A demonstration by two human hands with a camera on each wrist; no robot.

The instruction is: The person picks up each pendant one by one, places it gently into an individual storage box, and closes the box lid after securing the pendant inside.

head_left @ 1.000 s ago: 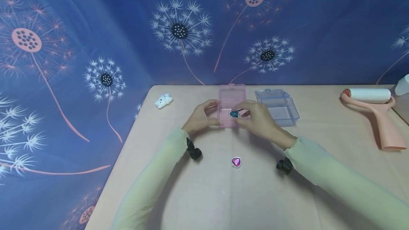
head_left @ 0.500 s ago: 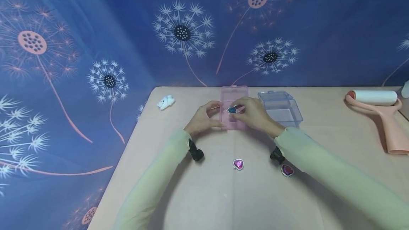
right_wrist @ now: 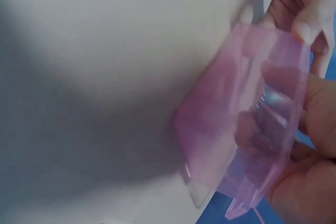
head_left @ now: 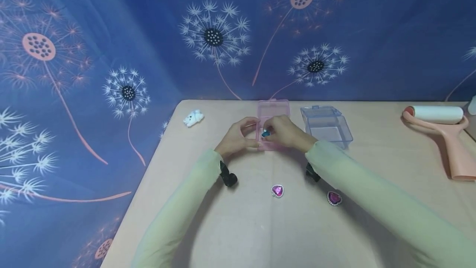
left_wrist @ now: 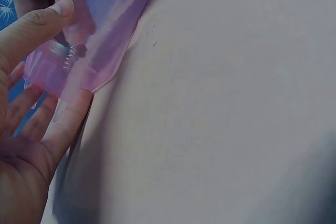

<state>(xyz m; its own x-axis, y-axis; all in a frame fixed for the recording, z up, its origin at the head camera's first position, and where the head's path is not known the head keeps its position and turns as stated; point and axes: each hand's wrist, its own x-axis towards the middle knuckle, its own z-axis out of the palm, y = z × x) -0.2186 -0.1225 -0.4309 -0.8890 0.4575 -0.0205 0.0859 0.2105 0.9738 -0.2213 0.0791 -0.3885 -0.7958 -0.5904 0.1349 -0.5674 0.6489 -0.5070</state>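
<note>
A small see-through pink box [head_left: 273, 107] stands with its lid up near the back of the table. My left hand [head_left: 236, 137] grips its left side, and the left wrist view shows the thumb at the rim with fingers along the wall [left_wrist: 118, 40]. My right hand [head_left: 284, 131] pinches a blue gem [head_left: 265, 133] with a sparkly edge, its fingertips inside the box. Through the pink wall [right_wrist: 210, 114] in the right wrist view, those fingertips show blurred. Nearer the front lie a pink heart-shaped gem [head_left: 277, 191] and a dark red-pink heart-shaped gem [head_left: 334, 198].
Right of the pink box stands a clear bluish box [head_left: 327, 131] with its lid raised. A small white animal figure [head_left: 193, 118] lies at the back left. On the right is a lint roller [head_left: 439, 114] with a peach handle. A patterned blue cloth [head_left: 238, 32] hangs behind the table.
My right hand has moved left and lowered the blue gem into the pink box. The dark red-pink gem has come out from behind the right forearm. My left hand stays on the box.
</note>
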